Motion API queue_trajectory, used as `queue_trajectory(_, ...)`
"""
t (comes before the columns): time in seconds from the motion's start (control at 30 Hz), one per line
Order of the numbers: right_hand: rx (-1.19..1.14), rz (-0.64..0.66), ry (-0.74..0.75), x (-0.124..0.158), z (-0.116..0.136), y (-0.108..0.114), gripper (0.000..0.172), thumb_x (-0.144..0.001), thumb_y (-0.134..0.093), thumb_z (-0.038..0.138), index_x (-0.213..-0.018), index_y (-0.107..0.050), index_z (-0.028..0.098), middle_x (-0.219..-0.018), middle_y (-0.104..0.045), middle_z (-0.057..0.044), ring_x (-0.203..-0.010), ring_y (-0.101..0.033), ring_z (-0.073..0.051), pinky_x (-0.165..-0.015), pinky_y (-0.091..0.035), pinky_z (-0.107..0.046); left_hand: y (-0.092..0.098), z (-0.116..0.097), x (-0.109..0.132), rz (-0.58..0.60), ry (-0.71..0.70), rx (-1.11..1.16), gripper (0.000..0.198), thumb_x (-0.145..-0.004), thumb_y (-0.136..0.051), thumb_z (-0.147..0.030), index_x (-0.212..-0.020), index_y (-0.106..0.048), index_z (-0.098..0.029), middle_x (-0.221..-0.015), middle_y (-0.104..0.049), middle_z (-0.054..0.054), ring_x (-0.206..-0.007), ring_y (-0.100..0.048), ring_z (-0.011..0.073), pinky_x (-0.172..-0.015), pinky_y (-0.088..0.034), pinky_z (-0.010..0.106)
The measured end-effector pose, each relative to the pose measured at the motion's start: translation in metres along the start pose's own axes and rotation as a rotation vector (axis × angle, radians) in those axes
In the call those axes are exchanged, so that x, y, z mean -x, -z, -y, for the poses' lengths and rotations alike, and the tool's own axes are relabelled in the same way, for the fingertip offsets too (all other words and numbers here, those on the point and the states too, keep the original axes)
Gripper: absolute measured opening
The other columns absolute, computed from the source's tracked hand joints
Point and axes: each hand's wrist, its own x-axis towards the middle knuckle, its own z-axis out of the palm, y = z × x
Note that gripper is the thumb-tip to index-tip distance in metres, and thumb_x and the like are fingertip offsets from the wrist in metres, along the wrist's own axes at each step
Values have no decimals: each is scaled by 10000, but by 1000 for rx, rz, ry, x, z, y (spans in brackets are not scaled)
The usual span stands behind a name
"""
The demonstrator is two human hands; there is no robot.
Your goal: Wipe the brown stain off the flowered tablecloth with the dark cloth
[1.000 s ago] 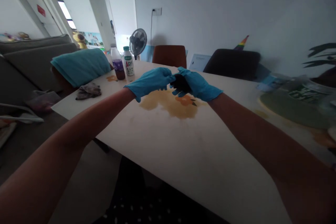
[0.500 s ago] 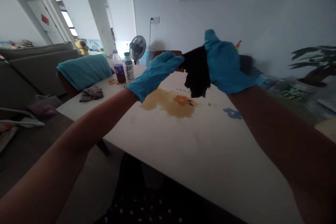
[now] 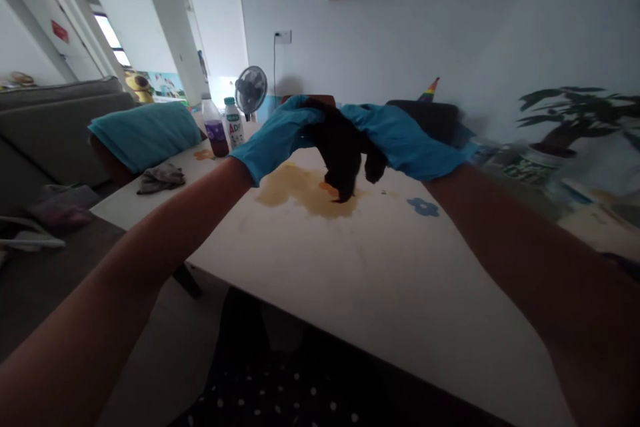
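Both hands wear blue gloves and hold a dark, bunched cloth in the air over the table. My left hand is closed on the cloth's left side. On its right side my right hand grips it, with the fingertips partly hidden behind the folds. Loose ends of the cloth hang down between the hands. Beneath it, a yellowish-brown wet stain spreads over the white tabletop, near a printed blue flower.
A clear bottle with a purple label and a white bottle with a green cap stand at the table's far left. Nearer lies a crumpled grey rag. A teal towel drapes a chair; a fan stands behind.
My hands have come closer together and the right one has dropped. The cloth, stretched between them before, is now bunched. The view has shifted slightly right.
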Motion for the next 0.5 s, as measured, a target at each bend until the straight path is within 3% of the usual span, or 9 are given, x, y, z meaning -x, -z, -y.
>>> queue_trajectory(0.1, 40, 119, -7, 8, -2, 9, 350, -1072, -809, 90, -756, -697, 189, -787, -696, -16, -762, -614, -149, -725, -540, -256, -1, 2, -4, -6, 74, 14, 472, -1117, -437, -206, -1559, -602, -192, -1546, -732, 143, -1347, -741, 196, -1063, -630, 343)
queue_trajectory(0.2, -10, 143, 12, 9, -14, 25, 219, -998, -874, 124, -818, -767, 188, -850, -755, -50, -800, -689, -189, -756, -612, -297, -3, 6, -2, 42, 116, 82, 490, -1086, -559, -284, -1570, -628, -261, -1467, -791, 54, -1351, -709, 212, -1096, -622, 383)
queue_trajectory(0.33, -109, 68, -29, 22, -23, 41, 208, -929, -876, 88, -832, -762, 232, -928, -783, -45, -922, -767, -228, -896, -679, -350, -8, 14, 5, 218, 96, 251, 338, -939, -769, -364, -1275, -779, -330, -1240, -870, -39, -1270, -699, 256, -1133, -597, 471)
queue_trajectory(0.43, -118, -37, -94, 41, -21, 46, 269, -966, -828, 68, -793, -730, 249, -887, -747, -25, -919, -768, -224, -876, -693, -349, -17, 15, 9, 249, 160, 239, 246, -858, -871, -437, -1068, -803, -328, -1066, -884, -7, -1207, -703, 317, -1065, -588, 550)
queue_trajectory(0.5, -138, -81, -119, 54, -20, 51, 277, -999, -793, 64, -800, -728, 245, -887, -735, -23, -909, -755, -210, -835, -686, -320, -25, 12, 13, 264, 186, 202, 260, -868, -862, -478, -1061, -815, -311, -1024, -880, 31, -1154, -723, 331, -1011, -592, 561)
